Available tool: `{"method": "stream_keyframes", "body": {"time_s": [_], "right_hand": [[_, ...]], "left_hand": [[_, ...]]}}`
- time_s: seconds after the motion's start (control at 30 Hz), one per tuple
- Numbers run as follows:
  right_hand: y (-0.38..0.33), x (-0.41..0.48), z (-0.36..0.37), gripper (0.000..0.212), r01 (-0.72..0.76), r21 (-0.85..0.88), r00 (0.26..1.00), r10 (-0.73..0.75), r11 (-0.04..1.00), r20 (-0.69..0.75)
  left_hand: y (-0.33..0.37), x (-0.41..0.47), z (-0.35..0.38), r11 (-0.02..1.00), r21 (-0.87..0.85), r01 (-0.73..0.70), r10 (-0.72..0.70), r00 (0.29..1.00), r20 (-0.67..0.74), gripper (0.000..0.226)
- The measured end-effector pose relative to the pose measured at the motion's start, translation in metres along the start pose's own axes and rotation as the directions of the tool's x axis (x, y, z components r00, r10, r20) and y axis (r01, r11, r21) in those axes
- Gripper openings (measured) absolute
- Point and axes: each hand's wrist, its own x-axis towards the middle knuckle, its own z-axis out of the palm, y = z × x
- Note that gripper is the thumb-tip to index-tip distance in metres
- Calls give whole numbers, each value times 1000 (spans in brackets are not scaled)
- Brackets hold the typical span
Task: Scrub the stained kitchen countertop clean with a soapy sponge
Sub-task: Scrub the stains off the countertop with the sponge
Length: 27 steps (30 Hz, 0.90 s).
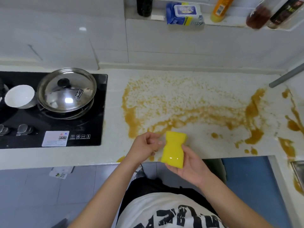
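Head view gave us both hands over the front edge of the white countertop [113, 112]. The right hand [190, 167] held the yellow sponge [174, 148] from below. Its thumb lay along the sponge's right side and its fingers curled under the lower end. The sponge stood nearly upright, pinched in at the waist, with a glossy sheen on its lower face. It was off the counter, just in front of the stain.

The left hand [144, 145] sat just beside the sponge's upper left corner. Its fingers were curled in, with thumb and forefinger close together. We could not tell whether they pinched anything or touched the sponge.

The orange-yellow stain [189, 112] spread over most of the counter, from beside the black cooktop [88, 127] to the right edge.

For writing, we saw a white sticker [55, 138] on the cooktop's front, with a row of small icons beside it. We also saw a dark label on the steel lid [66, 89]. Both were too small to read. A white bowl [19, 96] leaned against that lid.

On the shelf behind, the blue wipes pack [184, 13] and the yellow bottle [220, 9] carried blurred print. The white shirt [172, 214] bore bold black letters, cut off and unreadable.
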Motion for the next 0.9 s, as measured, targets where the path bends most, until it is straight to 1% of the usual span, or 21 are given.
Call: {"method": "stream_keyframes", "body": {"time_s": [0.07, 0.1, 0.17, 0.2, 0.27, 0.3, 0.33, 0.43, 0.53, 0.63, 0.7, 0.8, 0.87, 0.9], "right_hand": [[2, 0, -16, 71, 35, 58, 993, -28, 998, -111], [4, -2, -26, 70, 48, 81, 986, -35, 996, -162], [7, 0, -41, 86, 89, 117, 969, -59, 989, -240], [9, 2, -49, 87, 113, 114, 957, -78, 987, -279], [10, 7, -71, 63, 177, 49, 912, -145, 983, -383], [4, 14, -83, 53, 220, -8, 875, -201, 976, -441], [3, 22, -91, 48, 248, -58, 835, -244, 967, -493], [-2, 39, -105, 47, 303, -210, 730, -368, 929, -575], [-14, 46, -108, 44, 328, -365, 623, -489, 872, -610], [-28, 45, -118, 48, 294, -578, 476, -641, 761, -602], [-32, 43, -127, 54, 196, -691, 410, -698, 696, -587], [-28, 45, -136, 55, 29, -784, 367, -736, 621, -569], [-16, 55, -132, 54, -18, -827, 354, -770, 562, -531], [-9, 59, -127, 53, -37, -850, 360, -786, 526, -502]], "left_hand": [[-7, -13, -2, 999, -33, 41, -43, 997, -60, 19], [-10, -22, -4, 998, -30, 62, -65, 993, -94, 16], [-19, -38, -13, 994, -9, 112, -112, 982, -152, 11], [-22, -45, -17, 991, 13, 134, -130, 976, -174, 10], [-26, -64, -26, 985, 60, 163, -147, 965, -219, 9], [-28, -69, -30, 983, 61, 175, -156, 959, -236, 9], [-30, -79, -36, 980, 68, 188, -164, 950, -264, 8], [-39, -108, -51, 971, 72, 228, -187, 913, -363, 7], [-51, -128, -62, 955, 109, 275, -210, 889, -406, 10], [-58, -133, -69, 941, 156, 299, -215, 888, -406, 12], [-58, -128, -75, 928, 204, 312, -211, 891, -403, 11], [-64, -112, -82, 889, 341, 306, -163, 907, -389, 10], [-71, -98, -92, 814, 499, 298, -113, 923, -368, 13], [-73, -92, -95, 768, 571, 289, -96, 934, -345, 15]]}}
